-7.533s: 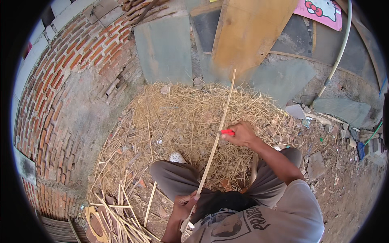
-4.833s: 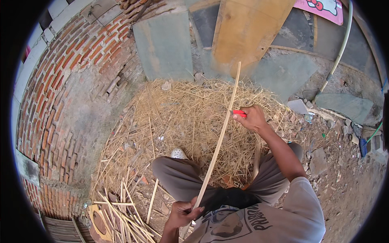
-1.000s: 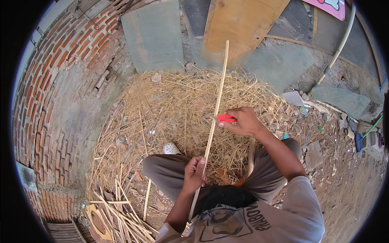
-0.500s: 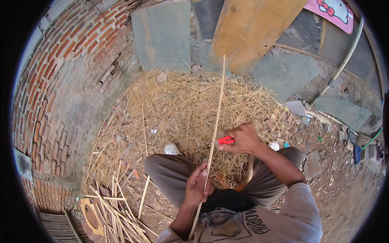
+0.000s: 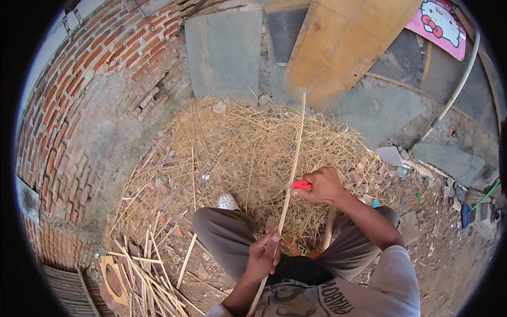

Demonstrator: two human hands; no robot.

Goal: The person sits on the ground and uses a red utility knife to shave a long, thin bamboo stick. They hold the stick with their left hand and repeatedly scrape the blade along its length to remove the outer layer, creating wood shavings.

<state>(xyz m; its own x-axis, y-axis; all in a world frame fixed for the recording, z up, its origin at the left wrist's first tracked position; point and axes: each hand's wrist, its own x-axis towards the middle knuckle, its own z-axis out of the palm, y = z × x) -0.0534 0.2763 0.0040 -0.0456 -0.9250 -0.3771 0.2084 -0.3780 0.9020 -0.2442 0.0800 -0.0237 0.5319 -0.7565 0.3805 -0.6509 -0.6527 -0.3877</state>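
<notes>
A long, thin bamboo strip [image 5: 297,145] runs upright from my lap to well above my knees, tilted slightly right at its far end. My left hand [image 5: 263,255] is closed around its lower part, thumb lying along it. A red-handled utility knife [image 5: 302,185] is gripped in my right hand [image 5: 323,186], above and right of the left one. Its short blade end meets or nearly meets the strip's right edge; contact is too small to make out. The strip's lower end passes beside my left forearm toward the lower rim.
Pale shavings [image 5: 248,137] lie heaped before my crossed legs. Several cut strips [image 5: 150,280] are piled at lower left beside a brick wall [image 5: 68,105]. Boards [image 5: 224,55] lean at the back. A wooden piece [image 5: 328,228] stands between my knees. Rubble [image 5: 422,206] covers the right.
The strip's far tip is lower in the picture, and both hands appear a little further right, partly because the whole view has shifted. Both grips are unchanged.
</notes>
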